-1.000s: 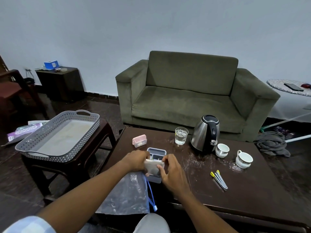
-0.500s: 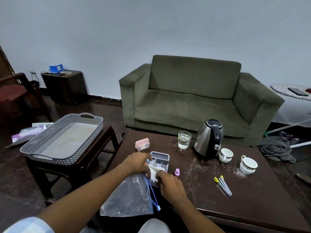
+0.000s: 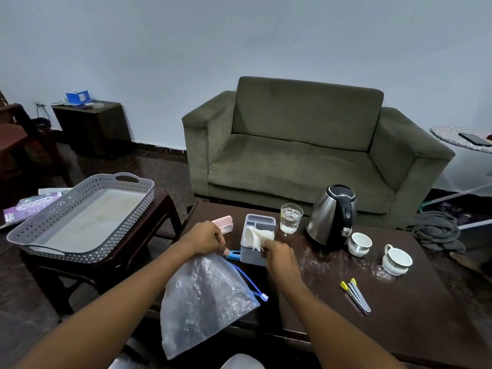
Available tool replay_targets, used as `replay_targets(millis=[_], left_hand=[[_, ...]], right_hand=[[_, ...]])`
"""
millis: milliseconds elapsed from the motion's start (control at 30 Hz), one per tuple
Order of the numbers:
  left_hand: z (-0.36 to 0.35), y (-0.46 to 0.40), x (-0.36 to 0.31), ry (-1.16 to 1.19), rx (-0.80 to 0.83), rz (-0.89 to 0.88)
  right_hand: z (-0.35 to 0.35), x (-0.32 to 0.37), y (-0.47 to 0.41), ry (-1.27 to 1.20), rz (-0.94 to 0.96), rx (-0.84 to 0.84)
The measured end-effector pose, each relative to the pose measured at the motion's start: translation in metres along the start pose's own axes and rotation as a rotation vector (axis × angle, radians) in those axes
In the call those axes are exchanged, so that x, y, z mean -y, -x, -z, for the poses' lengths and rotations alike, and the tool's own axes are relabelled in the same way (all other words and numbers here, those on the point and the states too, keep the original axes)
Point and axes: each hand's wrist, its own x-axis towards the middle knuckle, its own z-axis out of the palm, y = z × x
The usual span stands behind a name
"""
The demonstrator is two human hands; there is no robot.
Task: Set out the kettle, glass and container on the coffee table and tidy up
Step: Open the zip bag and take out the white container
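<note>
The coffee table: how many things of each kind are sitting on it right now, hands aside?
Kettle: 1
Glass of water: 1
Teacups: 2
Grey divided container: 1
White cloth, on the container: 1
Pink box: 1
Clear plastic bag, hanging over the near edge: 1
Bundle of yellow-tipped tools, number unclear: 1
Total: 9

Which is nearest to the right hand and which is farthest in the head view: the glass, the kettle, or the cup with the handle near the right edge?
From the right hand:
1. Glass, just behind the hand, slightly right.
2. Kettle, farther right, beside the glass.
3. Handled cup, far right on the coffee table.
</note>
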Motion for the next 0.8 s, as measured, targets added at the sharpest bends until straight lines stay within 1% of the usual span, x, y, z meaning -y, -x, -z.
replay_targets(millis=[67,167,300,433,533,600,633,667,700,733,767,800], left_hand=[[0.003,-0.002,0.002,0.056,-0.014,0.01],[0.009,-0.002,0.003,0.146,-0.024,0.011],[0.018,0.0,0.005,0.176,-0.05,-0.006],[0.022,0.001,0.007,0.197,-0.055,-0.051],[0.024,0.003,0.005,0.208,-0.093,-0.11],[0.025,0.005,-0.001,0.22,-0.124,-0.187],[0.025,0.007,-0.004,0.25,-0.141,-0.226],[0.025,0.009,-0.009,0.295,-0.16,-0.263],[0.024,0.011,-0.013,0.338,-0.185,-0.298],[0.024,0.013,-0.018,0.371,-0.213,-0.336],[0.023,0.015,-0.024,0.401,-0.24,-0.379],[0.023,0.018,-0.03,0.439,-0.265,-0.423]], right_hand=[[-0.005,-0.003,-0.014,-0.004,-0.051,0.048],[-0.014,-0.003,-0.031,-0.024,-0.086,0.06],[-0.018,0.0,-0.061,-0.037,-0.11,0.064],[-0.017,-0.001,-0.081,0.042,-0.111,0.062],[-0.015,0.0,-0.083,0.146,-0.079,0.042],[-0.013,-0.001,-0.076,0.169,-0.038,-0.05],[-0.012,0.0,-0.071,0.127,-0.023,-0.143],[-0.009,0.003,-0.065,0.021,-0.022,-0.261],[-0.004,0.007,-0.058,-0.144,-0.026,-0.371],[0.004,0.012,-0.053,-0.333,-0.04,-0.428],[0.015,0.015,-0.049,-0.531,-0.05,-0.413],[0.028,0.02,-0.045,-0.702,-0.062,-0.313]])
